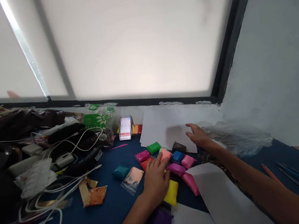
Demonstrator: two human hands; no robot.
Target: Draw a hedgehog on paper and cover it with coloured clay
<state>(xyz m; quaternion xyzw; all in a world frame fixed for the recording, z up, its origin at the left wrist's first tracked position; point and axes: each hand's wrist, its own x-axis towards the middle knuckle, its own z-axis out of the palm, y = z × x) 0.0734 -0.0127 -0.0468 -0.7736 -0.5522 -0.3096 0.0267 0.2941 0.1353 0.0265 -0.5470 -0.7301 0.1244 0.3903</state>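
Note:
My left hand (156, 177) lies palm down over a cluster of small plastic packets of what looks like modelling clay, fingers stretched forward. Its fingertips touch a coral packet (166, 154). Close by are a green packet (153, 148), a blue packet (177, 156), a purple packet (177, 169) and a yellow packet (171, 192). My right hand (197, 135) hovers in front of white paper sheets (161, 125) leaning at the wall, thumb and forefinger apart, with nothing visible in it. A dark brown packet (179, 147) lies left of it.
Tangled white cables (61, 215) and a power strip (38, 178) crowd the left side. A phone (125, 128) stands upright at the back. Loose white paper (223, 190) lies under my right forearm. Clear plastic wrap (239, 139) and a pink pencil-like stick (272, 174) sit at right.

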